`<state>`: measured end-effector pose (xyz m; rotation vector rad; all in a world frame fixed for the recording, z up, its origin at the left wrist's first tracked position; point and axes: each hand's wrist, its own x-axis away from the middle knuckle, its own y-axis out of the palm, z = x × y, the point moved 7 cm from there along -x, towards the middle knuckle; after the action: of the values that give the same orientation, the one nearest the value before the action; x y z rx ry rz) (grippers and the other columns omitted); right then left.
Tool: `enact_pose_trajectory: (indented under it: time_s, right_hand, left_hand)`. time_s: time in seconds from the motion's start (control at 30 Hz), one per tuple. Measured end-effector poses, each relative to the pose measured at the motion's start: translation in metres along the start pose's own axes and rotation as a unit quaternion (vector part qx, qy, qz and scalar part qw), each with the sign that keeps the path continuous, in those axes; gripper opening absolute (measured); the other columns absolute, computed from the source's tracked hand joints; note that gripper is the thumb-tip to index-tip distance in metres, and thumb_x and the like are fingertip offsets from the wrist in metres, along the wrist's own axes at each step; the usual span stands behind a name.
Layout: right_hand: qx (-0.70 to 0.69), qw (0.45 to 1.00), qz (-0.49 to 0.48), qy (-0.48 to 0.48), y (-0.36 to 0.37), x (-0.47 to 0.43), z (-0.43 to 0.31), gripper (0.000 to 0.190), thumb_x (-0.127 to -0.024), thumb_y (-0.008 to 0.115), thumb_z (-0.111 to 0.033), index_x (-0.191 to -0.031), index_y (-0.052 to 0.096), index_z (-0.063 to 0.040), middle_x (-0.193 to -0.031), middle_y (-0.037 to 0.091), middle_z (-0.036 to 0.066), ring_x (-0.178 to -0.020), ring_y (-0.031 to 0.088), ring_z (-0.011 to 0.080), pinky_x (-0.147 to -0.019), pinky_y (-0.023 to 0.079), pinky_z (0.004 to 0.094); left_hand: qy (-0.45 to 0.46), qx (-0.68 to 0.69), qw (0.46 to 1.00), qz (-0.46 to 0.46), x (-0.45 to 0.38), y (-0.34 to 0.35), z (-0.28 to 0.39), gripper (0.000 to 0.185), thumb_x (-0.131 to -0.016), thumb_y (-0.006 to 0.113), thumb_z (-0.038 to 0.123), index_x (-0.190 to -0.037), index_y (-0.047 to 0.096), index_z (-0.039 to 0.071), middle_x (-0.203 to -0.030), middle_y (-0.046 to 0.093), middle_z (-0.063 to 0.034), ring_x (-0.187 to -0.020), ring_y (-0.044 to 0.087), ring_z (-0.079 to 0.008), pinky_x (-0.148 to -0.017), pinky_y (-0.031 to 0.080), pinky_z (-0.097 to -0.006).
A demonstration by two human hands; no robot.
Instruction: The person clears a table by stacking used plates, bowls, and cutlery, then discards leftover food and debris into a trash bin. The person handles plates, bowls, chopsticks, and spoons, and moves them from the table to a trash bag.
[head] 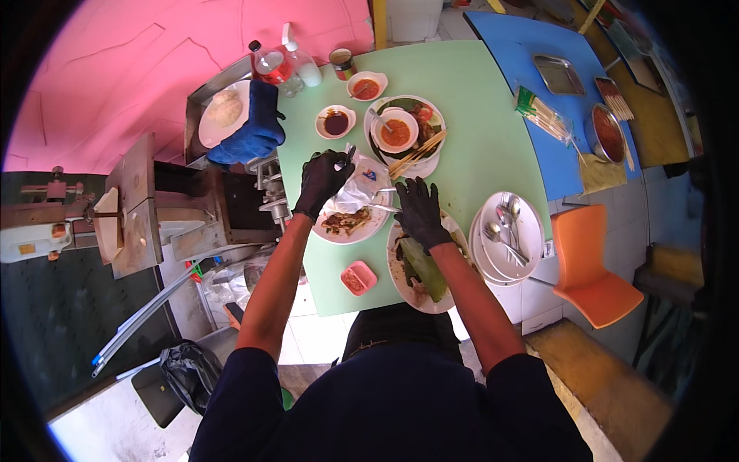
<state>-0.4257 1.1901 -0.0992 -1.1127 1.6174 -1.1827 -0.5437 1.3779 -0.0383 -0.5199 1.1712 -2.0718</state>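
Both hands wear black gloves. My left hand (324, 179) grips a dark-handled utensil at the edge of a crumpled white plastic wrapper (359, 183). Under the wrapper lies a white plate (361, 235) with food remains. My right hand (420, 213) is by metal cutlery (384, 207) that reaches over that plate; whether the fingers close on it cannot be told. Beneath my right wrist is an oval plate (407, 294) with a banana leaf (426, 268) and scraps. A pink divided dish (358, 278) stands between the plates' near ends.
Beyond the hands are a plate with a sauce bowl (395, 130) and skewers (418, 155), two sauce dishes, a can and bottles. Stacked plates (491, 231) with spoons and forks stand at the right. An orange chair (594, 265) is beside the green table (491, 115); metal equipment stands at the left.
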Motion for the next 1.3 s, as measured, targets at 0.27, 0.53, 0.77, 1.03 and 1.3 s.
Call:
enact_pose_trajectory:
  time_s: [0.27,0.53,0.77,1.03,1.3]
  right_hand:
    - [-0.099,0.984,-0.105,-0.104,0.018,-0.026,-0.028,0.033,-0.084,0.054,-0.009,-0.117,0.051,-0.004,-0.083,0.065,0.012,-0.074,0.065,0.0338,-0.063,0.051,0.0476]
    - [-0.166,0.966,-0.177,-0.089,-0.052,-0.031,-0.060,0.009,-0.078,0.057,-0.010,-0.084,0.059,-0.004,-0.077,0.062,0.020,-0.074,0.063,0.0382,-0.064,0.048,0.0486]
    - [-0.212,0.950,-0.230,-0.023,-0.068,-0.014,-0.036,0.015,-0.085,0.052,-0.014,-0.084,0.060,-0.002,-0.081,0.062,0.021,-0.077,0.062,0.0385,-0.072,0.048,0.0468]
    - [-0.450,0.843,-0.251,0.157,-0.056,0.028,-0.014,0.014,-0.083,0.051,-0.006,-0.096,0.052,-0.001,-0.086,0.059,0.014,-0.077,0.057,0.0258,-0.072,0.045,0.0397]
    - [-0.602,0.693,-0.336,0.208,-0.057,0.067,-0.023,0.023,-0.087,0.056,-0.010,-0.110,0.054,-0.005,-0.077,0.060,0.002,-0.058,0.048,0.0049,-0.050,0.036,0.0204]
  left_hand:
    - [-0.017,0.154,0.988,0.031,0.039,-0.072,-0.004,0.026,-0.085,0.071,0.025,-0.097,0.074,0.002,-0.088,0.071,-0.0161,-0.076,0.069,-0.0270,-0.069,0.051,-0.0355]
    - [-0.087,0.235,0.967,0.045,0.087,-0.073,-0.013,0.022,-0.089,0.068,0.019,-0.103,0.073,0.004,-0.081,0.072,-0.0122,-0.067,0.066,-0.0145,-0.060,0.049,-0.0311]
    - [-0.007,0.167,0.981,0.097,0.085,-0.079,-0.013,0.022,-0.088,0.067,0.024,-0.095,0.073,0.003,-0.077,0.069,-0.0121,-0.065,0.065,-0.0257,-0.060,0.048,-0.0351]
    - [0.012,0.110,0.979,0.173,0.085,-0.086,-0.016,0.020,-0.088,0.066,0.021,-0.099,0.071,0.005,-0.078,0.068,-0.0120,-0.065,0.065,-0.0275,-0.061,0.049,-0.0382]
    - [-0.078,0.152,0.982,0.076,0.066,-0.078,-0.028,0.031,-0.093,0.059,0.019,-0.123,0.065,0.016,-0.068,0.063,-0.0130,-0.058,0.061,-0.0200,-0.056,0.047,-0.0346]
